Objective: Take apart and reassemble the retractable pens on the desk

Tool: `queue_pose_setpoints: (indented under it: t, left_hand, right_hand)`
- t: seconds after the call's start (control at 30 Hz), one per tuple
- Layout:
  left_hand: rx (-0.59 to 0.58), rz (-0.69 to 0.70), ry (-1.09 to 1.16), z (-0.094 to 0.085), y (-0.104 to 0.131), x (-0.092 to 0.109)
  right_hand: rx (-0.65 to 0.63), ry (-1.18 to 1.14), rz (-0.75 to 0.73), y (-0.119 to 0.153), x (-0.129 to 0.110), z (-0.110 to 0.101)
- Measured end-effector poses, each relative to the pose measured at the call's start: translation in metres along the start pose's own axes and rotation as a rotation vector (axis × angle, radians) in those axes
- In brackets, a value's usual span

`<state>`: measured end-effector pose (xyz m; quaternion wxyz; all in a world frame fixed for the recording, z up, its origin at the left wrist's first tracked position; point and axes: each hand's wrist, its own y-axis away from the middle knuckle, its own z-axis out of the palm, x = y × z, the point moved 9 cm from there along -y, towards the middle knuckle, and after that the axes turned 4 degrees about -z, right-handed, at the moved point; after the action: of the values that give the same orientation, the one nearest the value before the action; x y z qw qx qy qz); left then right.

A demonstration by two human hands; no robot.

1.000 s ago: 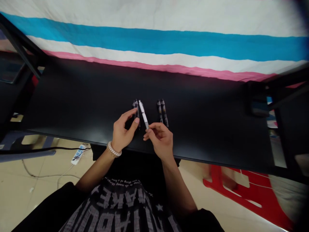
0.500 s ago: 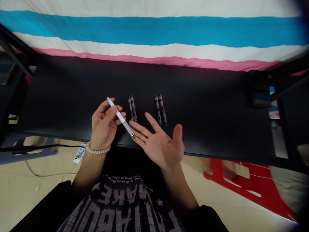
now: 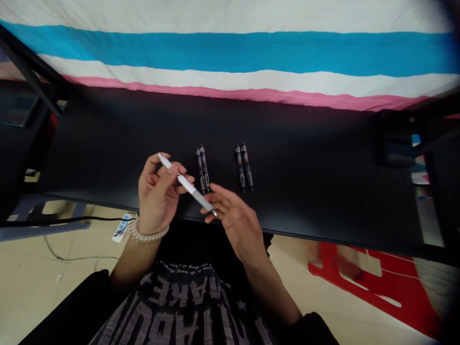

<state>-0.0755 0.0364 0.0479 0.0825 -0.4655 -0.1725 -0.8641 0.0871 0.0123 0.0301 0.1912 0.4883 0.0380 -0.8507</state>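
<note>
My left hand (image 3: 158, 191), with a beaded bracelet at the wrist, pinches the upper part of a white pen (image 3: 188, 185). The pen slants down to the right above the front of the black table (image 3: 323, 191). Around its dark tip, the fingers of my right hand (image 3: 237, 218) are curled together. Two dark pens (image 3: 202, 167) lie side by side behind the white pen. Another pair of dark pens (image 3: 244, 167) rests a little further right.
Behind the table hangs a striped cloth (image 3: 230, 52). Black frame bars stand at both sides. A red stool (image 3: 373, 282) is at the lower right, a power strip (image 3: 124, 227) and cables at the lower left.
My right hand has turned over from an open, palm-up pose and closed its fingers at the pen's tip. The view has shifted slightly.
</note>
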Motion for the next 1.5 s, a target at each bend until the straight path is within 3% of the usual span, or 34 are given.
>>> queue_pose_setpoints:
  t: [0.17, 0.37, 0.57, 0.7, 0.8, 0.93, 1.13, 1.33, 1.5]
  left_hand:
    - [-0.052, 0.039, -0.045, 0.008, 0.007, -0.013]
    - [-0.061, 0.088, -0.013, 0.007, 0.009, -0.013]
    - [0.089, 0.073, 0.043, -0.006, 0.008, -0.018]
    - [0.114, 0.043, 0.082, -0.009, 0.008, -0.021]
    - [0.131, 0.032, 0.086, -0.011, 0.008, -0.023]
    - [0.138, 0.019, 0.098, -0.009, 0.008, -0.028]
    - [0.143, 0.015, 0.125, -0.009, 0.008, -0.032]
    - [0.254, 0.049, 0.119, -0.028, 0.001, -0.025]
    - [0.17, -0.046, 0.114, -0.014, 0.006, -0.038]
  right_hand:
    - [0.18, 0.098, -0.011, 0.01, 0.019, -0.006]
    - [0.175, 0.151, 0.022, 0.013, 0.028, -0.01]
    - [0.242, 0.609, -0.536, 0.021, -0.016, -0.01]
    - [0.265, 0.592, -0.407, 0.016, -0.005, -0.019]
    - [0.331, 0.644, -0.46, 0.021, -0.01, -0.021]
    - [0.354, 0.605, -0.388, 0.02, -0.003, -0.024]
    - [0.33, 0.644, -0.451, 0.021, -0.004, -0.023]
    - [0.331, 0.839, -0.637, 0.033, -0.018, -0.018]
    - [0.364, 0.862, -0.697, 0.032, -0.021, -0.016]
